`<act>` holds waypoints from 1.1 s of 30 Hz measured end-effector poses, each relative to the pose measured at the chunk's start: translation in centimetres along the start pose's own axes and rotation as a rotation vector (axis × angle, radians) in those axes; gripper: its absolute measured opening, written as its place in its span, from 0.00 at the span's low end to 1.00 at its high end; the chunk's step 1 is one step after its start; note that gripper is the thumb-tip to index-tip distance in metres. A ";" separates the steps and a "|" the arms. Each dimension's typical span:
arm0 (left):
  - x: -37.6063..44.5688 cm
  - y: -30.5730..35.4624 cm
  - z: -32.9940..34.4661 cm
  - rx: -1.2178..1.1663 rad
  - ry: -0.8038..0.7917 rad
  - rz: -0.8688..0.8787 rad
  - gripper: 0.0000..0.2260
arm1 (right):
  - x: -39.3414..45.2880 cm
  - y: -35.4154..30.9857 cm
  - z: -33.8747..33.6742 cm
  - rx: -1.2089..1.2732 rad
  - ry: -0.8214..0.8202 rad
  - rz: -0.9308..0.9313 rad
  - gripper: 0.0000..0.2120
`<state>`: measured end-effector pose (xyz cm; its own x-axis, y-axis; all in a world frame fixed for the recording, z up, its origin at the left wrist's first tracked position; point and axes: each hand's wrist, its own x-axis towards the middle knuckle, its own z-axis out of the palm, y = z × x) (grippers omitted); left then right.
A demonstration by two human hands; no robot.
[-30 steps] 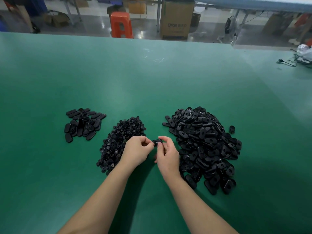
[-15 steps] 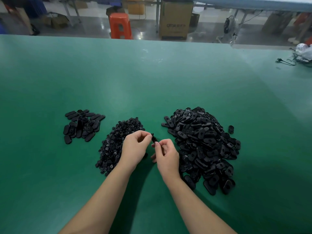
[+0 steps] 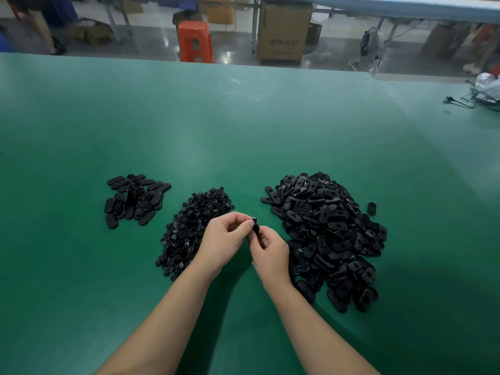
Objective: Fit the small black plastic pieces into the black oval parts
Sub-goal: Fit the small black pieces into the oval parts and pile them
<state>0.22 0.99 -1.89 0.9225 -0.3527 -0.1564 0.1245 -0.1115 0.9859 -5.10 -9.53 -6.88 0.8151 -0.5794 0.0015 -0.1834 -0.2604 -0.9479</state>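
1. Both hands meet above the table (image 3: 243, 125): left hand (image 3: 224, 242) and right hand (image 3: 270, 253) each pinch the oval part (image 3: 255, 228), prob. to seat a piece (insert itself too small to tell).
2. Small pieces (image 3: 189, 228) sit left, unfitted ovals (image 3: 330, 234) right, each by the hand that feeds from it.
3. Done pile (image 3: 135, 198) sits far left, well apart, so no mix-ups.

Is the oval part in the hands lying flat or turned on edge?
On edge: the oval part shows only a narrow dark sliver, pinched between the left hand and right hand above the table.

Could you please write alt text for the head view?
Both hands, left hand and right hand, pinch one black oval part above a green table, between a pile of small pieces and a larger pile of ovals.
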 end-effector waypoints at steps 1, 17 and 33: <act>0.0 -0.1 0.0 0.025 0.017 0.009 0.05 | 0.0 0.0 0.0 0.024 -0.024 0.031 0.14; 0.6 -1.2 -0.6 0.466 0.096 -0.059 0.08 | -0.5 -0.6 -0.1 0.003 -0.065 0.024 0.13; 0.6 -1.2 -0.1 0.439 0.101 -0.127 0.08 | -0.7 -0.9 -0.2 -0.026 -0.036 0.009 0.11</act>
<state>0.69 1.00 -3.13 0.9435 -0.2212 -0.2468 0.0929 -0.5384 0.8375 -5.60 -9.07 -5.92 0.8325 -0.5536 -0.0190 -0.2046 -0.2754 -0.9393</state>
